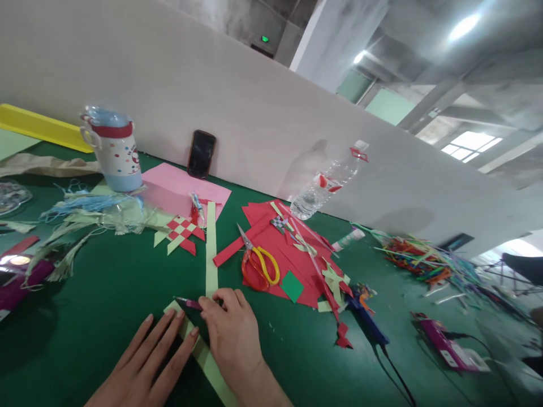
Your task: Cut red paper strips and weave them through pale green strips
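My left hand point(150, 359) lies with fingers spread over a pale green paper strip point(207, 364), pressing near its upper end. My right hand point(233, 333) pinches a slim purple pen-like tool point(190, 303); its thin tip points left, just above that end of the strip. I cannot make out the exact kind of tool. A second pale green strip point(211, 243) runs away from my right fingers. Farther off lies a woven red and pale green paper piece point(181, 232). Scissors point(261, 264) with red and yellow handles rest on red paper sheets point(292, 271).
A patterned bottle point(119, 152), pink paper point(169, 183) and a leaning phone point(201, 154) stand along the wall. Tassels point(97, 209) lie left. To the right are a water bottle point(322, 183), a blue corded tool point(367, 319), a purple device point(445, 345) and coloured strips point(418, 257).
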Demonstrator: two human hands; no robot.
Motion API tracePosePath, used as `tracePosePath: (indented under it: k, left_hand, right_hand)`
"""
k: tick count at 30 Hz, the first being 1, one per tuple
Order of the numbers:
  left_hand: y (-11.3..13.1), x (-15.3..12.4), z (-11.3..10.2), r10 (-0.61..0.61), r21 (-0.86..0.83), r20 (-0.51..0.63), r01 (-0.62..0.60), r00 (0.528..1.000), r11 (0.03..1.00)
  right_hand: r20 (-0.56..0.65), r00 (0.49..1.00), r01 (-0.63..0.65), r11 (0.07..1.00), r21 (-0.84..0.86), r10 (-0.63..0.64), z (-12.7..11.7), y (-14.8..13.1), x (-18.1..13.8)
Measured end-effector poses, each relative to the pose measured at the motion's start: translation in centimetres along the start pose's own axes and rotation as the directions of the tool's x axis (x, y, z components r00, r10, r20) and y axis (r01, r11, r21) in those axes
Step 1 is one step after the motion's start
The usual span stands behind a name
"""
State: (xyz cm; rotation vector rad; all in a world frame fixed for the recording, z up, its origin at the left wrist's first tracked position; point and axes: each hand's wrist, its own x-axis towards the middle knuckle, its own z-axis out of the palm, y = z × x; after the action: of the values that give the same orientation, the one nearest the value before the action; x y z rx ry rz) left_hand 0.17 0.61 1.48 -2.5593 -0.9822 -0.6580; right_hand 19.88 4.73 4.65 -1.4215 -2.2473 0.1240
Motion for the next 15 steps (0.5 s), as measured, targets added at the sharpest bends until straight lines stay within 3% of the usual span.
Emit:
tracePosePath:
  k: [5,10,13,15]
  left_hand:
    - [-0.3,-0.1,-0.1,0.02,0.028,0.01,-0.021,1.0,0.999]
    - [-0.3,-0.3,0.4,0.042,0.04,0.015,-0.042,0.999,0.998]
    - [0.8,-1.1,1.6,-0.045,-0.006,-0.015,0.045,0.999,0.999]
    - [1.6,-1.7,2.3,-0.186,-0.065,-0.017,0.184,0.982,0.981]
  right_hand:
    - [-0.053,0.997,-0.049,0.999,0.012,0.049,-1.2,0.6,0.2]
    - [-0.125,0.989,-0.085,0.995,-0.049,0.079,-4.1,3.8,-0.3]
    - [-0.133,0.986,-0.114,0.985,-0.13,0.097,-5.7,6.7,-1.5]
    - [-0.111,0.987,-0.137,0.973,-0.187,0.117,-6.5,8.6,-2.6]
